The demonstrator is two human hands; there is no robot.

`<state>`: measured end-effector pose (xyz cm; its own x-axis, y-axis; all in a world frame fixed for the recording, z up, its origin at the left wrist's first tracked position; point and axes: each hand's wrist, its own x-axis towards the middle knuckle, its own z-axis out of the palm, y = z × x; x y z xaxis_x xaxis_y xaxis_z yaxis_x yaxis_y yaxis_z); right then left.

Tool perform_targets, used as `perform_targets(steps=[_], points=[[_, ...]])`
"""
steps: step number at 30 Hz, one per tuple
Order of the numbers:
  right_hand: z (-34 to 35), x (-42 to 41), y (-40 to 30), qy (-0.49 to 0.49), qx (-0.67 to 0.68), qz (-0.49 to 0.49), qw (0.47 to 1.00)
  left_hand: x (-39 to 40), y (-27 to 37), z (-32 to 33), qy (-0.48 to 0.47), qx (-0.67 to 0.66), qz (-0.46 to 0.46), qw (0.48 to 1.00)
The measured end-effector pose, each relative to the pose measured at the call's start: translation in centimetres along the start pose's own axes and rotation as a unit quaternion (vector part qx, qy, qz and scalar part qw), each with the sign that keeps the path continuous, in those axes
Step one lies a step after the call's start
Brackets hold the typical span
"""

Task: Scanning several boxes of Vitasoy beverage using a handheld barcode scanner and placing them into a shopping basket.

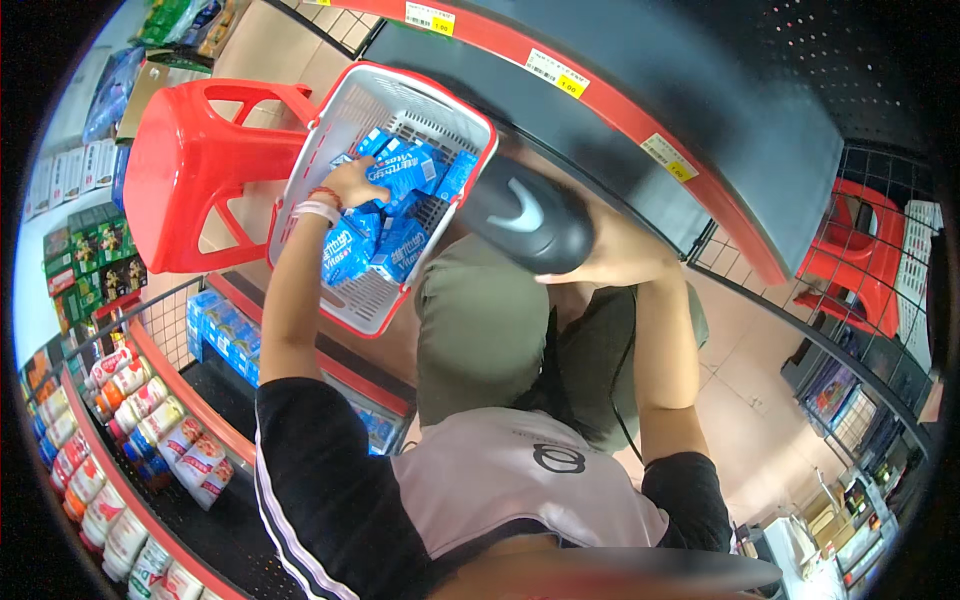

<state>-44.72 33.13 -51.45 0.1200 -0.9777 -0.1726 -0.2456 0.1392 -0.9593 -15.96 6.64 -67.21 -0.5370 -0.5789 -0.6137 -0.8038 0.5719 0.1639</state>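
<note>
My left hand (352, 184) reaches into a white plastic shopping basket (300, 214) with a red rim. Its fingers and thumb are around a blue Vitasoy drink carton (401, 166). Several more blue cartons (401, 251) lie loose and tilted in the basket, some partly under others. In my right hand (619, 247) is a black handheld barcode scanner (536, 214) with a pale curved mark on top. The scanner hides most of that hand's fingers. It is held above my knees, just right of the basket.
A red plastic stool (172, 180) stands against the basket's left side. Ahead is a dark metal shelf (675, 97) with a red price rail (517, 52). Bottles (135, 397) and packed blue cartons (225, 330) fill shelves at left. A wire grid (862, 247) borders the right.
</note>
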Motion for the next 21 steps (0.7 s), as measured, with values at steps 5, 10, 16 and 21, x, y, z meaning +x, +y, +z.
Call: perform_targets(steps=[5,10,16,21], points=[[0.4,1.0,-0.1,-0.048,0.012,0.075,0.996,-4.8,4.1,-7.6,-0.058,-0.103,0.099,0.988],[-2.1,-2.1,0.5,0.119,0.018,-0.024,0.992,-12.0,11.7,-17.7,0.058,-0.028,0.224,0.973],[-7.2,-7.0,0.8,0.157,0.335,-0.239,0.898,-15.0,21.5,-25.6,0.427,0.290,0.467,0.718],[-7.3,-8.3,0.5,0.195,0.363,-0.238,0.879,-8.7,28.3,-26.5,0.498,0.451,0.485,0.560]])
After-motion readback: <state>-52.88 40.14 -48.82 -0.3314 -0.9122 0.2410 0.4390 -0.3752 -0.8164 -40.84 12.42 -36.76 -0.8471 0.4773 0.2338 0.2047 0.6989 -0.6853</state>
